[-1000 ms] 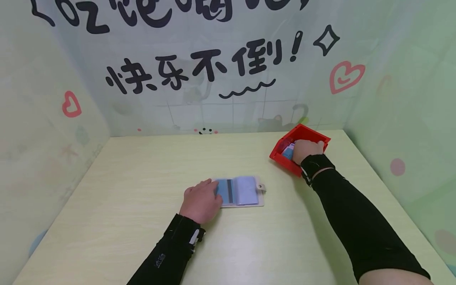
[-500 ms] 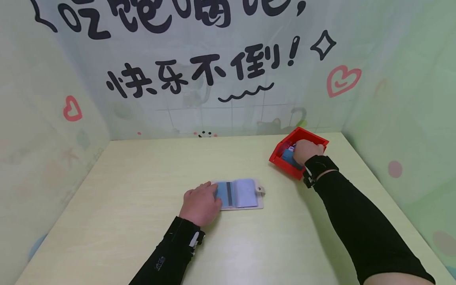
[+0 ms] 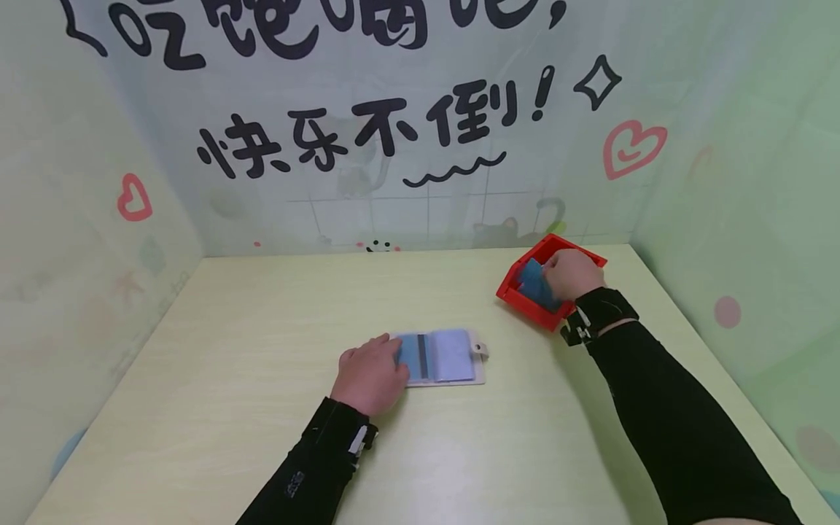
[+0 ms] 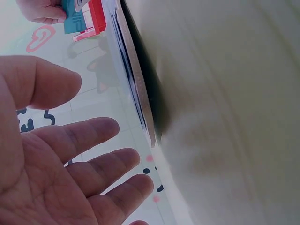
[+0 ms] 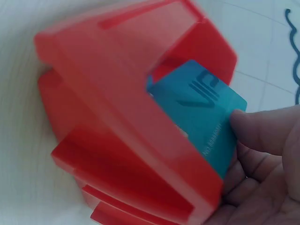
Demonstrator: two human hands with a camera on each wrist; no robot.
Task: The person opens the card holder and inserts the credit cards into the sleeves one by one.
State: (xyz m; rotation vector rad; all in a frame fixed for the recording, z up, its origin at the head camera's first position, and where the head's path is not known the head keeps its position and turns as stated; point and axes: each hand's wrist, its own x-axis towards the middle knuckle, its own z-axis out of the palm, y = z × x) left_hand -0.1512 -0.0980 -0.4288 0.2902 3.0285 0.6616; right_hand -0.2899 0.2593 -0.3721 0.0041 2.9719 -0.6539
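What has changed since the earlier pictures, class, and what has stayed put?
The right hand has shifted slightly right in the head view, pinching a teal card that now shows higher in the red bin. The bin, the open card holder and the left hand at its left edge stayed as they were.

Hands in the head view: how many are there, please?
2: the left hand at the open card holder, and the right hand at the red box, pinching a teal card.
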